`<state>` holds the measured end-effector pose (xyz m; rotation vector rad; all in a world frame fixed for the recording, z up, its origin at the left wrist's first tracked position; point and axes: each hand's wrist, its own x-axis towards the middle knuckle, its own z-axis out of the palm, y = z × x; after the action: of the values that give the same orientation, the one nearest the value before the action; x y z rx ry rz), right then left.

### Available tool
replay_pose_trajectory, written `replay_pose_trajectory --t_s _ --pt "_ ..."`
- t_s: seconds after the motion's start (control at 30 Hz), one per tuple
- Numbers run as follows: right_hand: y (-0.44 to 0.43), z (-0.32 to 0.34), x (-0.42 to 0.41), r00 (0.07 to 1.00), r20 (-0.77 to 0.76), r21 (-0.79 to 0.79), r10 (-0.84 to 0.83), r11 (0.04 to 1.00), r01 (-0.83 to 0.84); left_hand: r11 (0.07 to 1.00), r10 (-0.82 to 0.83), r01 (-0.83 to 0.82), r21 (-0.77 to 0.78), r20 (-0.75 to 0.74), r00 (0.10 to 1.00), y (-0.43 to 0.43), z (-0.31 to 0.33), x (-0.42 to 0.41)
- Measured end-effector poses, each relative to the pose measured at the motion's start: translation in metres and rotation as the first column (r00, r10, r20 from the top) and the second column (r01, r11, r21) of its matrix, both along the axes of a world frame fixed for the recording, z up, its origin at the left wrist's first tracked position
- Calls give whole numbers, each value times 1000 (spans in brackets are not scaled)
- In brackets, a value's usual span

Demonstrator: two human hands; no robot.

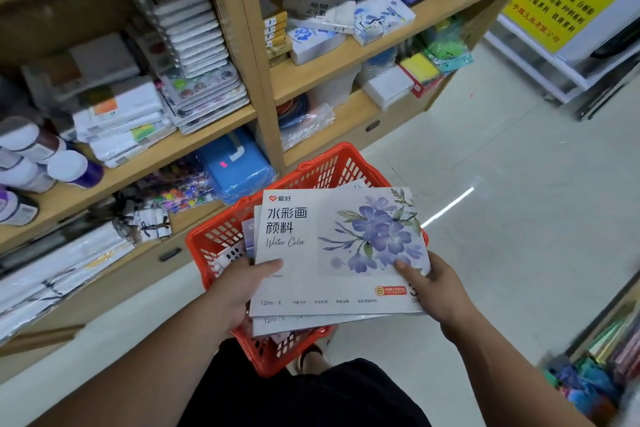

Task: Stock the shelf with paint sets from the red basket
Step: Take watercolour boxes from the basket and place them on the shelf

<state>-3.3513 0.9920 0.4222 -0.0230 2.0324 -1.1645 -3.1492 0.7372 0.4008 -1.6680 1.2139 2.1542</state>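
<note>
Here, left hand (239, 291) and right hand (438, 291), fingers closed on paint sets (332, 253) above red basket (221, 236).

I am standing on a pale, glossy tiled floor (502, 184), and the red plastic lattice basket (221, 236) is sitting low in front of my legs, though I cannot tell whether it is touching the tiles. To my left a light wooden shelving unit (249, 45) is rising from the floor. Its middle left board is carrying a leaning row of white-lidded paint palettes (194, 35), flat stacks of white paper packs (121, 121) and white-capped paint bottles (65, 168) lying on their sides. The board below is holding a blue plastic case (235, 166). The right bay is bearing blue-flowered white boxes (381, 15).
</note>
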Motion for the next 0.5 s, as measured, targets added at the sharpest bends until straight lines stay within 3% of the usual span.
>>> replay_pose_trajectory --t_s 0.3,0.5 --pt "-36 65 26 990 -102 -266 -97 962 67 924 72 -166 -345 -270 960 -32 127 16" --pt "-109 143 79 964 -234 -465 -125 885 3 849 136 -354 -392 -485 864 -91 218 81"
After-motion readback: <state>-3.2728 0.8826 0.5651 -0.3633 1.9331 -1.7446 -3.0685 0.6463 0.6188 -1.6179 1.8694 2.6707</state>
